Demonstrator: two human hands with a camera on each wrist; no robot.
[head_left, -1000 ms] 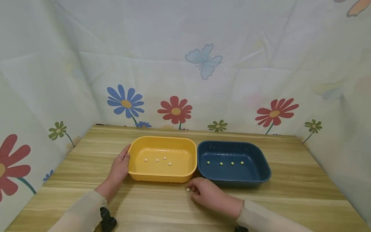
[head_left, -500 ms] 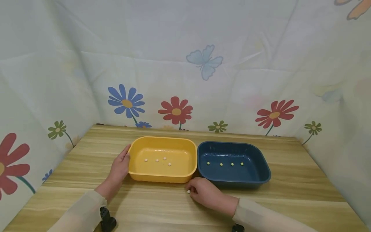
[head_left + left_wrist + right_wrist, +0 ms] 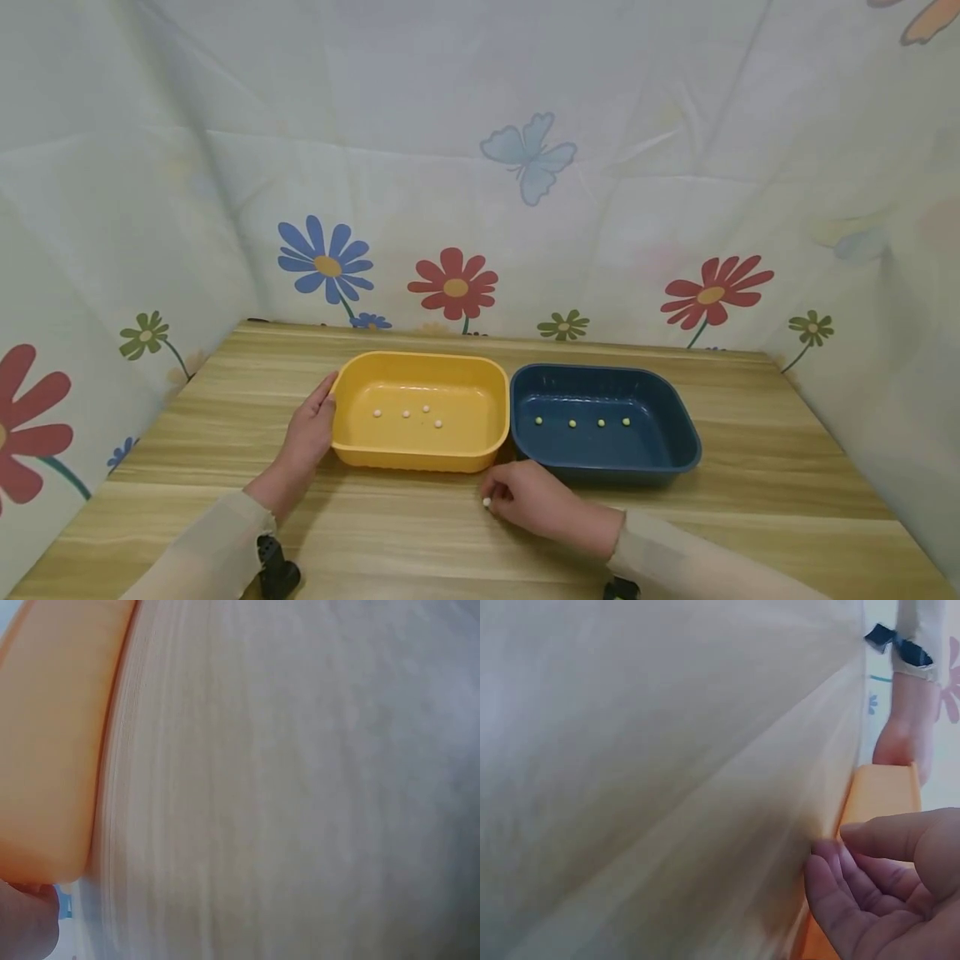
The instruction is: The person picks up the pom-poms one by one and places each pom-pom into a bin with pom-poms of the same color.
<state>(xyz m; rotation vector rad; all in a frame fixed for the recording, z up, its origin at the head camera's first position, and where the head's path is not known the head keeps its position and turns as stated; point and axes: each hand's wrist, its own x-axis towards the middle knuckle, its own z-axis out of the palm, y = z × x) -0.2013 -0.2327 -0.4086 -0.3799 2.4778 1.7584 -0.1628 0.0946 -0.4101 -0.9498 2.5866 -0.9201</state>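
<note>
A yellow tray (image 3: 352, 450) and a dark blue tray (image 3: 678, 433) stand side by side on a wooden table (image 3: 750, 500). Several white beads (image 3: 407, 413) lie in the yellow tray, and several yellow-green beads (image 3: 572, 423) lie in the blue one. My left hand (image 3: 309, 433) rests flat against the yellow tray's left wall, fingers straight. My right hand (image 3: 497, 497) sits on the table in front of the gap between the trays, fingers curled, pinching a small white bead (image 3: 487, 502) at its fingertips. The right wrist view shows the curled fingers (image 3: 870, 885) beside the yellow tray (image 3: 881, 795); the bead is hidden there.
Flower-printed cloth walls (image 3: 480, 208) close the table in at the back and on both sides. Bare wood lies right of the blue tray and along the near edge. A black wrist strap (image 3: 277, 571) shows on my left sleeve.
My right hand has drawn back slightly toward me, and the white bead at its fingertips came with it. The left hand and both trays have stayed put.
</note>
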